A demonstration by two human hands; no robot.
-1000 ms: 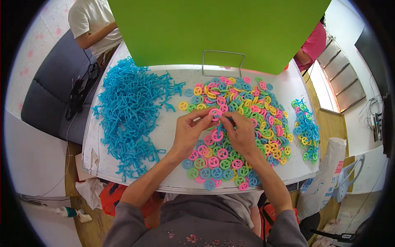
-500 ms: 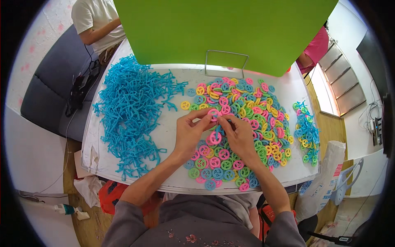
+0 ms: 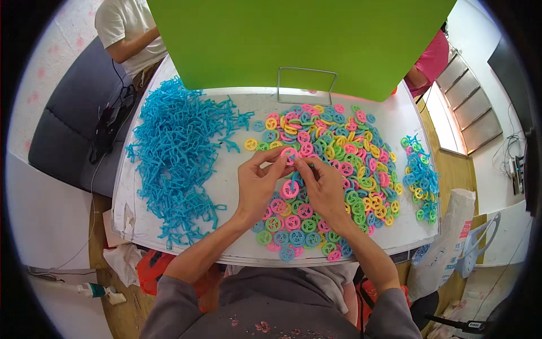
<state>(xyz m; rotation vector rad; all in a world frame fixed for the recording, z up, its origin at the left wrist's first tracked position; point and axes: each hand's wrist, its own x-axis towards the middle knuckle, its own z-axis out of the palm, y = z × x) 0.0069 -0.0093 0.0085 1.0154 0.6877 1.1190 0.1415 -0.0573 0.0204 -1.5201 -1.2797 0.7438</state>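
Over the near side of a pile of small plastic wheels (image 3: 361,164) in pink, yellow, green and blue, both my hands meet. My left hand (image 3: 257,183) pinches a pink spoked wheel (image 3: 289,153) between thumb and fingers. The fingers of my right hand (image 3: 322,189) close on a blue plastic piece (image 3: 293,179), mostly covered by them. A second pink wheel (image 3: 290,190) hangs at the lower end of that piece. The upper wheel touches the fingertips of both hands; whether it is joined to the blue piece is hidden.
To the left spreads a big heap of blue forked plastic pieces (image 3: 175,152). Some blue pieces with wheels on them (image 3: 420,181) form a small heap at the right edge. A green panel (image 3: 305,45) with a wire stand (image 3: 307,86) rises at the back. Two people sit beyond it.
My hands stay together at nearly the same place, pinching the upper pink wheel and the blue piece. The whole view has shifted slightly; the piles look unchanged.
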